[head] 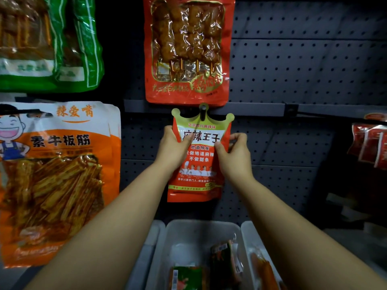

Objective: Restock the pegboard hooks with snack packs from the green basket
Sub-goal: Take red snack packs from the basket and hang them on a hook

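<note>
Both forearms reach up; left hand (pixel 173 146) and right hand (pixel 235 152) pinch red snack pack (pixel 199 164), seemingly on hook (pixel 202 113).

Two bare hands hold a red snack pack (pixel 199 164) against a dark pegboard (pixel 303 65) — the left hand (pixel 174 147) grips its left edge with the thumb across the white label, while the right hand (pixel 235 153) pinches the right edge. The pack's pale crown-shaped header sits over a black hook (pixel 203 113), which shows through its hole. Directly above hangs a red pack of skewers (pixel 187 49); to the left hang a large orange pack (pixel 56 181) and green packs (pixel 48 40). Below the forearms, pale plastic bins (pixel 194 233) hold more packets — green and orange among them. More red packs (pixel 370 143) hang at the far right.
</note>
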